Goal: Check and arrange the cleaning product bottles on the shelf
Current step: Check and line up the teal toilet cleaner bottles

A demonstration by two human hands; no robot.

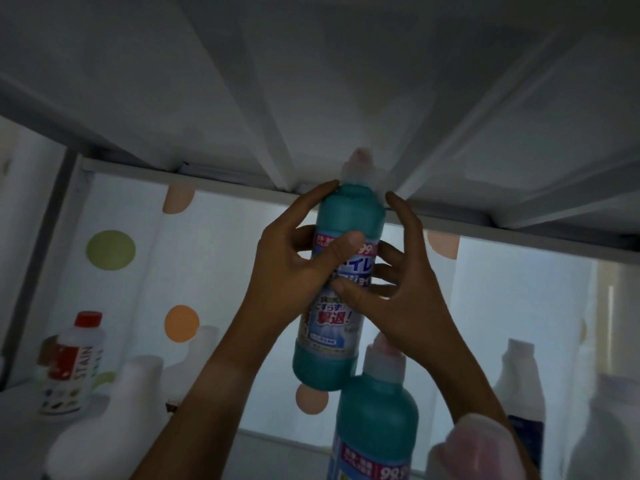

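Two bare forearms — no sleeves; left grip point(294, 268), right grip point(398, 289).

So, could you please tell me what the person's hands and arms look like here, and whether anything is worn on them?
Both the left hand and right hand are bare, with bare forearms: no gloves, sleeves, rings or watch visible.

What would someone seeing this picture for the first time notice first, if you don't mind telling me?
Most striking is the teal bottle held up at the centre of the view, just under the white shelf above, with the left hand and the right hand around its labelled body. A second teal bottle stands below it. At far left stands a red-capped bottle marked STAIN, against a dotted backdrop.
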